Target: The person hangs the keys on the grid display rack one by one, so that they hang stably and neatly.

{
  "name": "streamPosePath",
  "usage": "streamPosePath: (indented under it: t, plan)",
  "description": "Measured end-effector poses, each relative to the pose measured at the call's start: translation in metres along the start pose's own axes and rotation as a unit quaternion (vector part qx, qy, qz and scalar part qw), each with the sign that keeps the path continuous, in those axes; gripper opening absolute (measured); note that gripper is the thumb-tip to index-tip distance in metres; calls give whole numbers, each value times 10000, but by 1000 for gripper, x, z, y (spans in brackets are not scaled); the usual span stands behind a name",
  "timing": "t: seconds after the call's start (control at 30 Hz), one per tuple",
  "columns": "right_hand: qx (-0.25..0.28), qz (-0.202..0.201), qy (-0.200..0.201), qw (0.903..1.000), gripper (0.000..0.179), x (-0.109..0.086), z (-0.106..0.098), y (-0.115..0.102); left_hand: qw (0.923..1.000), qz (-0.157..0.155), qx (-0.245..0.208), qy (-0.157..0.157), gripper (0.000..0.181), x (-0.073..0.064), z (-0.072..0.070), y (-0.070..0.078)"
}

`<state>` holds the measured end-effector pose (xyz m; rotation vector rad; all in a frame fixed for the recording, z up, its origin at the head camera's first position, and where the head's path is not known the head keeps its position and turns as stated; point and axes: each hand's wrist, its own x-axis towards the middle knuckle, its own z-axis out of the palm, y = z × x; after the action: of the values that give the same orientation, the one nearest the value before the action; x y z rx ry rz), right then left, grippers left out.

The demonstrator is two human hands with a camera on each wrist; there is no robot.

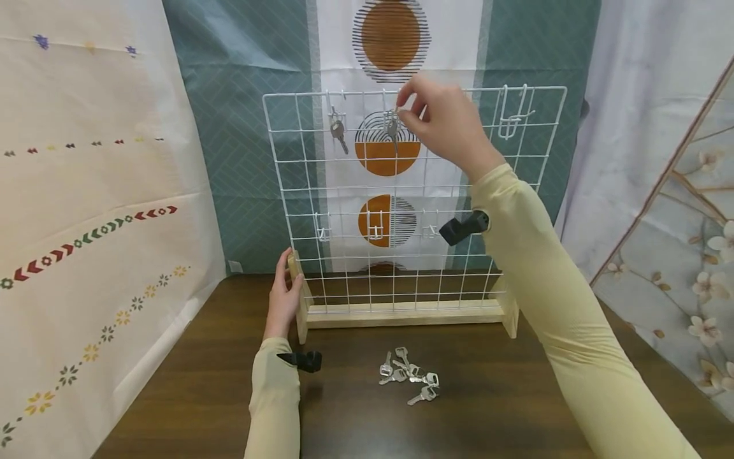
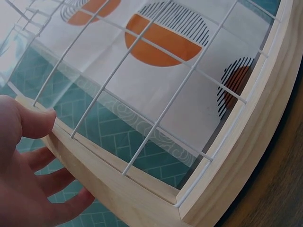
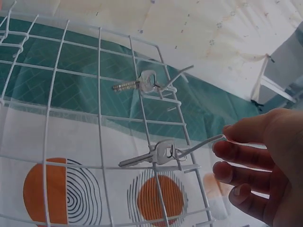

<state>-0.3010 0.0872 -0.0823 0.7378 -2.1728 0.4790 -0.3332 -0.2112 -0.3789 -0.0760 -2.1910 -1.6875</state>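
Observation:
A white wire grid rack stands upright in a wooden base. My left hand holds its left wooden side post, thumb on the near side and fingers behind. High on the grid, my right hand has thumb and index fingertips at the tip of a wire hook, the other fingers loosely curled. A silver key hangs by its small ring near that hook's base, apart from the fingers. Another key hangs on the neighbouring hook to the left.
Several loose keys lie in a cluster on the dark wooden table before the rack. More hooks sit lower on the grid, such as one hook at the middle, and double hooks at upper right. Cloth hangs behind and beside.

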Motion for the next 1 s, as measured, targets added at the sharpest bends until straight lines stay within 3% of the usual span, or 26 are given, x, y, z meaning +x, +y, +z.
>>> streamPosePath:
  t: [0.1, 0.23, 0.5, 0.63, 1.0]
  plan:
    - [35, -195, 214, 9996, 18, -20, 5, 4, 10000, 13, 4, -24, 61, -1, 1, -1]
    - [280, -505, 219, 9981, 13, -47, 15, 5, 10000, 56, 4, 11, 61, -1, 2, -2]
    - [912, -798, -948, 9881, 4, -99, 49, 8, 10000, 34, 41, 69, 61, -3, 2, -4]
    - [1009, -659, -1313, 9840, 5, -121, 65, 11, 9999, -2, 54, 103, 61, -3, 2, -5]
    - [1418, 27, -1709, 9750, 5, -167, 105, 22, 9998, 76, 119, 113, 62, -2, 2, 0]
